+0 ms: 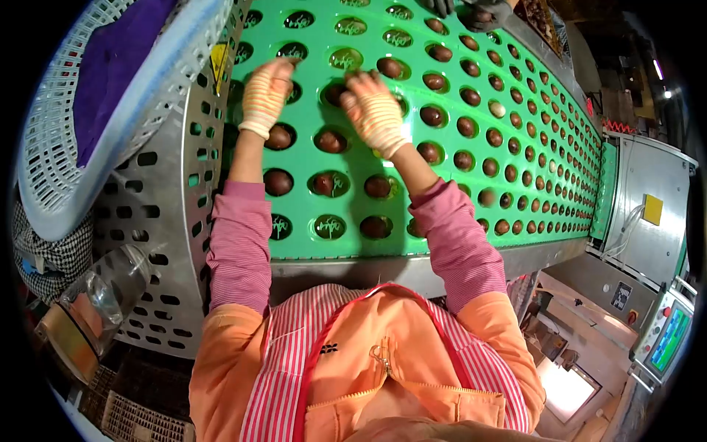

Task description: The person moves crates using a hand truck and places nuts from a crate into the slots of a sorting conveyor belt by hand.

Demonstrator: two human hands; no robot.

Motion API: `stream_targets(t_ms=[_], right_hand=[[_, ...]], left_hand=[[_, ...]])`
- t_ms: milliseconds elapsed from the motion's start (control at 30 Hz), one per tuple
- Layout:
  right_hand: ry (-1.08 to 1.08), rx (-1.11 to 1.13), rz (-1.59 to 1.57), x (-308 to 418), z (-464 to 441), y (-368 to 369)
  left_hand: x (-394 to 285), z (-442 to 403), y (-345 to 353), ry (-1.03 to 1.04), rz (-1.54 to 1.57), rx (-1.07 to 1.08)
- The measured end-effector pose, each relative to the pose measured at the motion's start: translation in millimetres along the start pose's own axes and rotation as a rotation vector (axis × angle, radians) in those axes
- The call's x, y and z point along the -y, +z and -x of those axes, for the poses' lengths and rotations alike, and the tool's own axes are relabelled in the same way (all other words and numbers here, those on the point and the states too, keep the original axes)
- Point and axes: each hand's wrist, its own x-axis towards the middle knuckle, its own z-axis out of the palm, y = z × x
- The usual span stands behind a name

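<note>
Gloved right hand [373, 109]: fingers are spreading slightly over the green tray [304, 162]; whether they are holding anything, cannot tell. Brown egg [335, 94]: is lying in the tray just left of the right fingertips, right hand nearer; long axis, partly hidden, is apparently running crosswise. Gloved left hand [267, 92]: fingers are bunching, farther left; hold, cannot tell.
</note>
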Motion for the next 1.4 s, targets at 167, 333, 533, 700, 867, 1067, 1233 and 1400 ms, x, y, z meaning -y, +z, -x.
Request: stream_targets(t_ms=[167, 333, 533, 700, 867, 1067, 1233, 1400], right_hand=[[0.220, -0.357, -0.179, 11, 53, -40], [0.394, -0.252, -0.390, 24, 159, -74], [0.601, -0.312, -0.620, 29, 282, -107], [0.746, -0.471, -0.347, 35, 379, -119], [0.887, -0.619, -0.405, 17, 495, -129], [1.177, -0.847, -0.073, 8, 658, -127], [1.636, -0.547, 0.043, -10, 777, -147], [1.648, -0.204, -0.086, -75, 762, -159]], left_hand=[[-38, 58, 3, 0.141, -0.234, -0.135], [-54, 143, 48, 0.000, -0.899, 0.418], [-45, 181, 81, 0.156, -0.948, 0.438], [-12, 199, 100, 0.095, -0.488, 0.137], [10, 223, 134, 0.577, -1.088, 0.279], [-6, 223, 158, 0.286, -1.434, 0.144], [-37, 244, 219, 0.208, -1.816, 0.083], [-39, 330, 327, 0.853, -1.130, 0.478]])
